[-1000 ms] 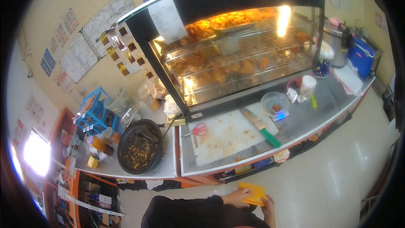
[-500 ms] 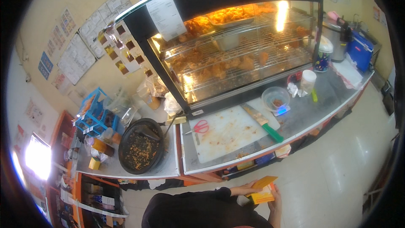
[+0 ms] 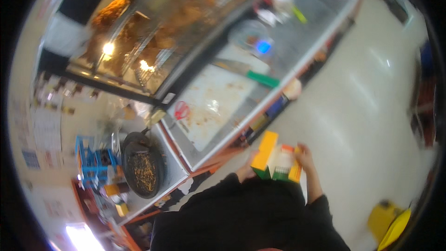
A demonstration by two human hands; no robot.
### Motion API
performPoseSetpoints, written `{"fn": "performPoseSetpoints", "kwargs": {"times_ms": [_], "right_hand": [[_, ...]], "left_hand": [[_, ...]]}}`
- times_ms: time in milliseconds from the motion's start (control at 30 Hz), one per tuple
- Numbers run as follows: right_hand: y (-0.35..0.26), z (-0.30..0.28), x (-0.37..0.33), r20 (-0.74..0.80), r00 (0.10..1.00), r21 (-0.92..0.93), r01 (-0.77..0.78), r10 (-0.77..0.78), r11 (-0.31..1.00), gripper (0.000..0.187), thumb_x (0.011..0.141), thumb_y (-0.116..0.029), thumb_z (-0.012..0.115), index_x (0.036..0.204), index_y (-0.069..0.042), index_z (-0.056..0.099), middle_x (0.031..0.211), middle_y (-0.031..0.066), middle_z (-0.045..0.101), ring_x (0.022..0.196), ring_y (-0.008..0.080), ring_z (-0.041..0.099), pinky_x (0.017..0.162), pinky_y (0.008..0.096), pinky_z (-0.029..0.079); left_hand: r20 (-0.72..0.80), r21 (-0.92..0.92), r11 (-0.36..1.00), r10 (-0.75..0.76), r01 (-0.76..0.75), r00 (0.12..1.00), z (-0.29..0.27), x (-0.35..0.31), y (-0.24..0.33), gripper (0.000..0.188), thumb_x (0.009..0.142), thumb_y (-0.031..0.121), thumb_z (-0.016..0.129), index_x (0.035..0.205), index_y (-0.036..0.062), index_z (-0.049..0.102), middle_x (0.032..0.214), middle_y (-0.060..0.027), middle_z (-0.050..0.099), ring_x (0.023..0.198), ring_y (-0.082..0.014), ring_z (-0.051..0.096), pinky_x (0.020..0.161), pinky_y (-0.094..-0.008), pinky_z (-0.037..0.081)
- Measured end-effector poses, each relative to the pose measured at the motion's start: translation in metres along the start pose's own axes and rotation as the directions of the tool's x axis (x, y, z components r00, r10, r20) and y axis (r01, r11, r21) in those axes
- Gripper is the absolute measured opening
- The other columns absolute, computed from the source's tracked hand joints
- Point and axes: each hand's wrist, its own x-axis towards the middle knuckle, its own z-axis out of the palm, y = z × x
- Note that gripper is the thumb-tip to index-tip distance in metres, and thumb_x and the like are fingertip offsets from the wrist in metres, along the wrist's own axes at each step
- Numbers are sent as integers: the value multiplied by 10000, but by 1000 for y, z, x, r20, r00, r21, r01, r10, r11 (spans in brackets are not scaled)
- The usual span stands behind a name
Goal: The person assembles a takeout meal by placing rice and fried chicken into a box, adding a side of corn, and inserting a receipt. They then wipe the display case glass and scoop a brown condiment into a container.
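In front of my body I hold a yellow, white and green cardboard box [image 3: 265, 152] between both hands; its side panels stand spread apart. My left hand [image 3: 245, 171] is closed on the left side of the box, its fingers partly hidden behind the yellow panel. On the right edge, my right hand [image 3: 304, 159] grips the box with bent fingers. The view is blurred by motion, so the print and the inside are unclear.
A counter carries a white cutting board [image 3: 209, 107], a green-handled knife [image 3: 262, 78], red-handled scissors [image 3: 182, 110] and a clear bowl [image 3: 248, 35]. Behind stands a lit glass display case [image 3: 172, 32] with fried food. A black wok [image 3: 143, 169] sits left; a yellow object [image 3: 383, 221] is at lower right.
My view has turned, tilting the counter steeply. The cardboard box, flatter before, is now spread wider, with my hands farther apart on it. A yellow object has come into view at lower right.
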Motion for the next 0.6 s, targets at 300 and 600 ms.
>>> {"fn": "performPoseSetpoints", "kwargs": {"times_ms": [300, 600], "right_hand": [[14, 61, -29, 140, 854, -458, 504, -500, 732, 458, 655, 28, 608, 1103, -50, 551, 1227, 150, 471, 1083, 305, 540, 940, 350, 442], [-8, 31, -5, -87, 946, -315, 272, -313, 909, 637, 640, -71, 777, 1218, -61, 510, 1355, 179, 364, 1269, 333, 405, 1035, 405, 379]], "left_hand": [[-183, 916, 399, 312, 46, 932, 10, 1, -36, 899, 808, 132, 677, 1490, 54, 95, 1349, -222, 455, 1238, -341, 474, 1020, -373, 388], [-133, 748, 630, 451, -209, 882, -20, 23, 5, 673, 734, -111, 591, 1315, 84, 314, 1228, -118, 510, 1111, -214, 544, 907, -316, 475]]}}
